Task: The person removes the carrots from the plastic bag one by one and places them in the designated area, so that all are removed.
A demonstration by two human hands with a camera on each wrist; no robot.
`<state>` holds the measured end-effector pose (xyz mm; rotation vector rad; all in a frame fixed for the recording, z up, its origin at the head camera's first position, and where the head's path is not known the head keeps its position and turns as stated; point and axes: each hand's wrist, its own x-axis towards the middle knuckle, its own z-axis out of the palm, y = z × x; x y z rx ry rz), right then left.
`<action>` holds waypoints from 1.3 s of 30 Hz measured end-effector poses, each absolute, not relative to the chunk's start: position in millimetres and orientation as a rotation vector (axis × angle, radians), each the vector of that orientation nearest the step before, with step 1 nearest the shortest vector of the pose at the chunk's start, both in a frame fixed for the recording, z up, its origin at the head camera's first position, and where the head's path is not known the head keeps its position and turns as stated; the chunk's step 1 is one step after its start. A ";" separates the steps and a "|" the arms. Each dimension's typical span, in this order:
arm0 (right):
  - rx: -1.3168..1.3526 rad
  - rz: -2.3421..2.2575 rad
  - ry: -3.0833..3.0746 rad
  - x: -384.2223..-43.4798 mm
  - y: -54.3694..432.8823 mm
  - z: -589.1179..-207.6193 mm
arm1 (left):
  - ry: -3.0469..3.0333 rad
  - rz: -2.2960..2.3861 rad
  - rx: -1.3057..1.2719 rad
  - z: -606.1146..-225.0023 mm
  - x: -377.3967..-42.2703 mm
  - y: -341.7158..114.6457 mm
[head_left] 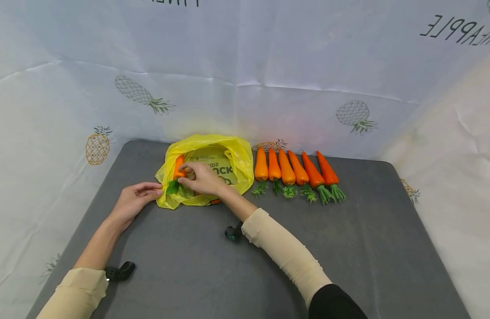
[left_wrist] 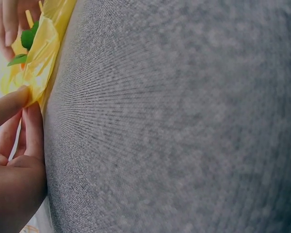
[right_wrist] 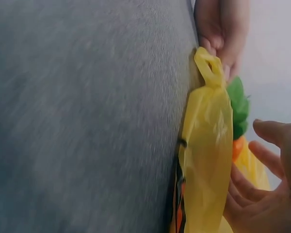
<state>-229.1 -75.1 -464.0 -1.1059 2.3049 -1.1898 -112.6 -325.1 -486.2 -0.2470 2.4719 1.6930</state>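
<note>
A yellow plastic bag (head_left: 242,166) lies with its mouth spread wide near the back of the table, dark print showing inside. At its left side is an orange carrot (head_left: 178,167) with broad green leaves (head_left: 173,187). The left hand (head_left: 132,201) pinches the bag's front left edge between thumb and fingers, as the left wrist view also shows. Over the bag's mouth, the right hand (head_left: 202,178) is right beside the carrot. Its thumb (right_wrist: 271,131) and fingers are spread apart in the right wrist view, close to the carrot's leafy end.
Several carrots (head_left: 286,168) with green tops lie in a row right of the bag, along the back edge of the grey table (head_left: 245,274). A white cloth (head_left: 245,66) printed with pineapples rises behind the table and on both sides.
</note>
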 end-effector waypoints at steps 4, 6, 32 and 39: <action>-1.131 -1.184 2.366 -228.1 -85.3 -464.5 | 2.465 1.694 -0.258 -485.7 -112.9 -324.6; -1.137 -1.171 2.409 -228.0 -88.8 -465.5 | 2.462 1.693 -0.267 -485.5 -113.0 -324.0; -0.994 -1.194 2.428 -237.2 -71.5 -470.4 | 2.464 1.685 -0.273 -485.6 -112.0 -324.1; -0.965 -1.181 2.460 -238.6 -64.2 -471.2 | 2.463 1.681 -0.266 -485.3 -112.0 -323.5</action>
